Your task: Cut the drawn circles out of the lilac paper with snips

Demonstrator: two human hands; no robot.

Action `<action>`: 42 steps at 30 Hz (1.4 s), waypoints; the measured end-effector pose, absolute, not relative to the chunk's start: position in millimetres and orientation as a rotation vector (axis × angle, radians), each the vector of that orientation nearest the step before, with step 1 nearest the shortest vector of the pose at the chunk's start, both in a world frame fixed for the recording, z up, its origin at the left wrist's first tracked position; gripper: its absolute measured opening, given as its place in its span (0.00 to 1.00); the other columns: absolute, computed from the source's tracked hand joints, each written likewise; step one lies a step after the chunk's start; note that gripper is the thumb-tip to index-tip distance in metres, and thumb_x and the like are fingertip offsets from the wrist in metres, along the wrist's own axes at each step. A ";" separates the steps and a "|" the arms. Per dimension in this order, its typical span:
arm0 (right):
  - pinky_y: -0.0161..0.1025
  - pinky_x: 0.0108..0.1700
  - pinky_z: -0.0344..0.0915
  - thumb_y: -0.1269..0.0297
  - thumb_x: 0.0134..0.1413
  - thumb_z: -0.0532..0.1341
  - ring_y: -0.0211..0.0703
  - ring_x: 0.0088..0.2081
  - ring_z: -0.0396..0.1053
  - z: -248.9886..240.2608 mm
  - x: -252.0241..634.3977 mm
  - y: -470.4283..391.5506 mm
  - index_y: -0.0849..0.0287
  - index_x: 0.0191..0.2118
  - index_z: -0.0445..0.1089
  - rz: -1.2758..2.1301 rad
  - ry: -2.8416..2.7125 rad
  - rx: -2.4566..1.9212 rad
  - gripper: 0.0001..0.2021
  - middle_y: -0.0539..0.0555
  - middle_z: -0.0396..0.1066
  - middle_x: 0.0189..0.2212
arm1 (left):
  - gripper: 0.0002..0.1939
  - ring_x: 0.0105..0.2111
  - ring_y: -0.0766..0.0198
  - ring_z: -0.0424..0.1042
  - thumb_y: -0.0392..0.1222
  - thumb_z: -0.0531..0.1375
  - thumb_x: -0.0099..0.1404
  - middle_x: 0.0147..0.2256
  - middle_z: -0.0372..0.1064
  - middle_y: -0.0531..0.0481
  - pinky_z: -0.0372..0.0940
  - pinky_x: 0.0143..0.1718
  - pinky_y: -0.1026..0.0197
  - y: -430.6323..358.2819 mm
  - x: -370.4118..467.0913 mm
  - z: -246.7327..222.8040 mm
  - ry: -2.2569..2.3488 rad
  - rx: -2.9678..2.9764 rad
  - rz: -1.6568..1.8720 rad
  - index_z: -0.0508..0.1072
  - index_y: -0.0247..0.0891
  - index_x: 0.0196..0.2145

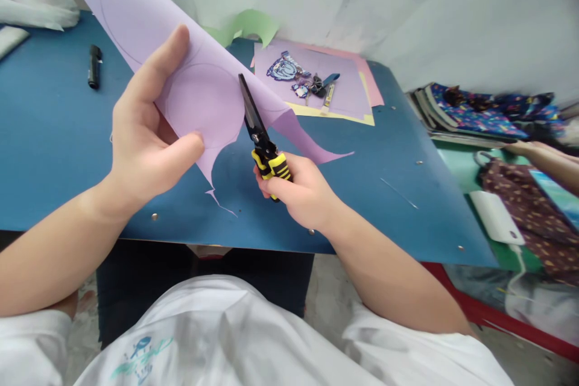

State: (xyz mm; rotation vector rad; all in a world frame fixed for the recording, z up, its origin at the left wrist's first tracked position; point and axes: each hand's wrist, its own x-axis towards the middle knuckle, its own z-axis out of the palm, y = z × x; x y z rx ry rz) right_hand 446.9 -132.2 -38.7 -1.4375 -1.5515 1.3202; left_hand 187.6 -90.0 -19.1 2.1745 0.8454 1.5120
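Observation:
My left hand [147,126] grips a large sheet of purple paper [205,102], thumb in front and part of the fingers hidden behind it. Faint drawn circles show on the sheet, and its lower edge is cut in a curve along one of them. My right hand [301,190] is closed around the yellow and black handles of a pair of scissors [262,142]. The black blades point up and away, lying against the paper at the right side of the drawn circle. A thin ragged strip hangs from the sheet's lower corner.
On the blue table [362,193] lie a black marker [94,66], green paper [248,25] and stacked coloured sheets [353,81] with keys and keychains [316,85] on top. To the right are a white power bank [497,217], patterned cloth and another person's arm [547,160].

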 end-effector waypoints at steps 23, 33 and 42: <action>0.46 0.38 0.63 0.57 0.48 0.65 0.47 0.33 0.70 -45.5 445.7 -130.3 0.51 0.36 0.74 1.405 -1.500 -1.370 0.09 0.45 0.70 0.28 | 0.72 0.79 0.31 0.69 0.88 0.78 0.48 0.79 0.68 0.45 0.66 0.83 0.27 -18.4 166.8 -70.3 0.377 2.311 1.637 0.66 0.52 0.81; 0.46 0.40 0.64 0.57 0.51 0.65 0.47 0.34 0.69 -44.5 446.7 -132.1 0.50 0.36 0.74 1.379 -1.529 -1.387 0.07 0.45 0.68 0.27 | 0.52 0.80 0.44 0.69 0.78 0.70 0.70 0.78 0.69 0.48 0.67 0.85 0.44 -51.9 172.7 -51.8 0.525 2.287 1.627 0.70 0.49 0.80; 0.46 0.40 0.63 0.58 0.50 0.63 0.46 0.34 0.68 -41.1 447.6 -132.1 0.51 0.36 0.73 1.338 -1.565 -1.410 0.08 0.45 0.68 0.28 | 0.47 0.79 0.50 0.70 0.71 0.73 0.72 0.78 0.69 0.58 0.68 0.84 0.49 -35.4 165.9 -53.9 0.517 2.335 1.622 0.67 0.58 0.81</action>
